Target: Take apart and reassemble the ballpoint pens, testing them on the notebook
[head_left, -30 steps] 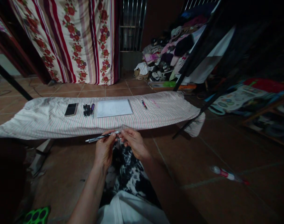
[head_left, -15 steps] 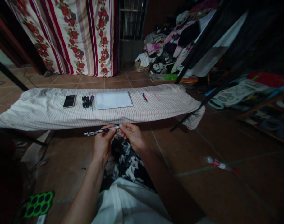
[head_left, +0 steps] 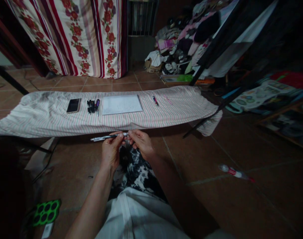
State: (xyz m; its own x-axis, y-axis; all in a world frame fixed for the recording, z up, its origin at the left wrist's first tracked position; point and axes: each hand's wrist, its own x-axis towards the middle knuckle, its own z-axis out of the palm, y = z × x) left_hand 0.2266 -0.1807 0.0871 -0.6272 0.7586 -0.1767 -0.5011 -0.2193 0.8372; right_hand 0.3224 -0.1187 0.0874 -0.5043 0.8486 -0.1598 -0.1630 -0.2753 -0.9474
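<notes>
A slim pen with a black and silvery-white barrel lies level between my hands, over my lap at the near edge of the cloth-covered surface. My left hand is closed round its middle, so the pen's left end sticks out past the fingers. With thumb and fingertips, my right hand pinches the right end; the fingers hide what exactly is there. Beyond the hands lies an open spiral notepad with faint marks. To its left are several dark pens, and a red-and-dark pen rests to its right.
The striped cloth covers a long, narrow surface. A phone lies on its left part, a pink item on the right. On the tiled floor are a bottle-like red-and-clear object and a green holder. Dark poles flank the surface.
The view has shifted slightly. Both hands keep their hold on the pen, with only slight movement at the fingers.
</notes>
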